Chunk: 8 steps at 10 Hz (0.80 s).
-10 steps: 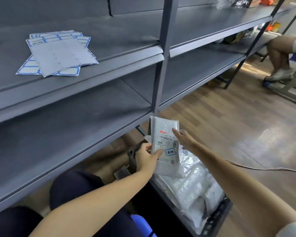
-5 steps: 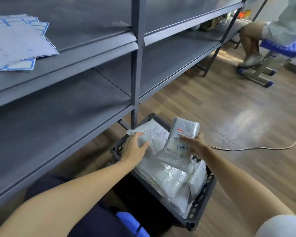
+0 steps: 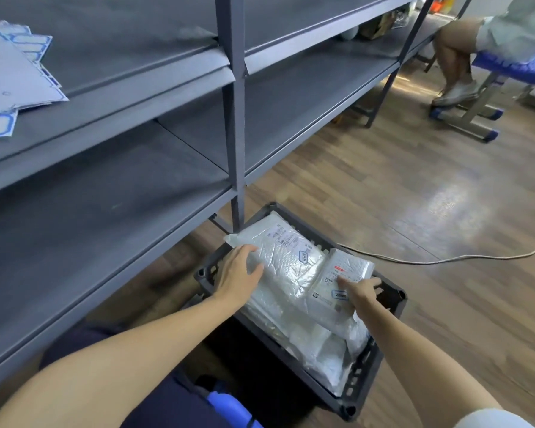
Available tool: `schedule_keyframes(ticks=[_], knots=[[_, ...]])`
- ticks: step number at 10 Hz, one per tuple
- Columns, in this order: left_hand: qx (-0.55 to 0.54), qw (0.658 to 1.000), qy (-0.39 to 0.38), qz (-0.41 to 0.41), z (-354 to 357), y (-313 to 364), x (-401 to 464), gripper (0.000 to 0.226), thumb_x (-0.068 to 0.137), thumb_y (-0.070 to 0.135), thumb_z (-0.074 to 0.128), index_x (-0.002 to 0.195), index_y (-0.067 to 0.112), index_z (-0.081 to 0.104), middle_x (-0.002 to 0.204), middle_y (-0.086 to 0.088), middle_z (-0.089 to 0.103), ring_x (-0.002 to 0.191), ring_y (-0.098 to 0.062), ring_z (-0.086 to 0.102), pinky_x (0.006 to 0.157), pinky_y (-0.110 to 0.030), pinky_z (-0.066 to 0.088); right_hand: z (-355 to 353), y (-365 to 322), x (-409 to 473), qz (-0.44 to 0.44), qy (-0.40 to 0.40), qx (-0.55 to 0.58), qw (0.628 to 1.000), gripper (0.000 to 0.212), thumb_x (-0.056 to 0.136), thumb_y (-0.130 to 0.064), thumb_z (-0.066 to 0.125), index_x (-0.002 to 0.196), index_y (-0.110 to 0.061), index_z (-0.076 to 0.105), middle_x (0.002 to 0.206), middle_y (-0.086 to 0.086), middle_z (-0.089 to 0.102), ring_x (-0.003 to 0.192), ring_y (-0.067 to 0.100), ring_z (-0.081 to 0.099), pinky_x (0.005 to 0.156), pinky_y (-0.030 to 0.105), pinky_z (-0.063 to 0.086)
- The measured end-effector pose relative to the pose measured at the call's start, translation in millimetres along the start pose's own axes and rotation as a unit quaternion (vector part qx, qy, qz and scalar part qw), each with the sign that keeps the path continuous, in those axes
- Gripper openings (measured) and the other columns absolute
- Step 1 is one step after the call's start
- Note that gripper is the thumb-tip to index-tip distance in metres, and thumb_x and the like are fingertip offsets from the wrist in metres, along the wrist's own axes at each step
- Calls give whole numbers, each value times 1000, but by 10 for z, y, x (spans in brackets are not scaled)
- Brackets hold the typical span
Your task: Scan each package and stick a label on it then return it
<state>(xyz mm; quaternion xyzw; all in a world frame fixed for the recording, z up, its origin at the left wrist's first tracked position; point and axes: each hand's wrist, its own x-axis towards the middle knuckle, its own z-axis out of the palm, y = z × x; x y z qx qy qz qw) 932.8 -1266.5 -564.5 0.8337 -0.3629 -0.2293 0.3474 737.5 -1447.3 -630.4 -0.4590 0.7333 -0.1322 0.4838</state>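
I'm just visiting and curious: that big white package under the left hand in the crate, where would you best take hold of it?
Probably by its near-left long edge, coming from the shelf side, where the left hand already rests. The large package lies flat on the pile, tilted toward the crate corner; that edge is free, while the smaller package crowds its right side.

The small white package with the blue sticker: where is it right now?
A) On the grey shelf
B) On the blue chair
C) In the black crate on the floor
C: the small white package lies on other parcels inside the black crate, with the right hand on it.
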Motion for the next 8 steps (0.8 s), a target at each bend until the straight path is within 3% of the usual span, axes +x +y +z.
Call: schedule_keyframes(ticks=[1, 2, 3, 4, 5, 6, 7, 8], knots=[[2, 1000, 4, 9, -1, -3, 25, 33, 93, 21, 59, 124, 15, 54, 128, 0, 54, 121, -18, 48, 102, -34, 40, 62, 69, -23, -49, 17, -136, 989, 71, 86, -23, 68, 141, -13, 24, 139, 26, 33, 125, 40, 40, 93, 47, 45], [8, 1000, 4, 8, 28, -22, 32, 34, 93, 22, 59, 125, 14, 53, 129, -1, 54, 121, -17, 48, 101, -30, 40, 101, 164, 19, -101, 9, -228, 968, 35, 90, -19, 60, 123, -13, 46, 130, 24, 38, 116, 38, 45, 93, 46, 47], [7, 1000, -2, 6, 57, -26, 33, 34, 93, 22, 59, 126, 16, 53, 131, 0, 53, 122, -17, 47, 98, -29, 39, 99, 170, 49, -108, -12, -260, 960, 25, 92, -21, 59, 114, -11, 55, 129, 24, 44, 117, 37, 49, 94, 45, 48], [7, 1000, -11, 0, 80, -50, 21, 34, 93, 23, 59, 126, 18, 53, 132, 1, 52, 124, -16, 47, 101, -32, 41, 90, 253, 119, -100, -47, -308, 945, 25, 94, -26, 59, 112, -9, 63, 125, 22, 55, 116, 32, 51, 95, 43, 48], [20, 1000, -18, -6, 74, -70, -1, 33, 93, 23, 59, 125, 18, 54, 133, 2, 52, 125, -17, 46, 105, -35, 39, 86, 318, 83, -113, -37, -331, 936, 29, 96, -32, 54, 116, -12, 63, 126, 18, 49, 118, 30, 45, 88, 36, 46], [42, 999, -13, 8, 45, -107, 8, 32, 92, 22, 59, 123, 16, 56, 131, 0, 54, 124, -18, 47, 106, -37, 39, 85, 324, 93, -124, -15, -343, 931, 31, 95, -35, 56, 115, -13, 64, 128, 19, 49, 119, 32, 45, 93, 37, 43], [61, 998, -15, 10, -17, -98, -3, 33, 92, 23, 60, 124, 16, 56, 132, -1, 54, 125, -19, 47, 108, -38, 37, 56, 292, 63, -131, -17, -352, 927, 31, 95, -33, 56, 114, -11, 64, 120, 16, 59, 109, 30, 56, 95, 41, 48], [88, 996, -28, 10, -72, -101, 4, 38, 93, 25, 59, 129, 17, 53, 136, -1, 51, 129, -19, 44, 110, -37, 34, 63, 252, 16, -156, 11, -380, 912, 30, 95, -28, 51, 119, -10, 58, 120, 12, 58, 103, 27, 59, 87, 41, 52]])
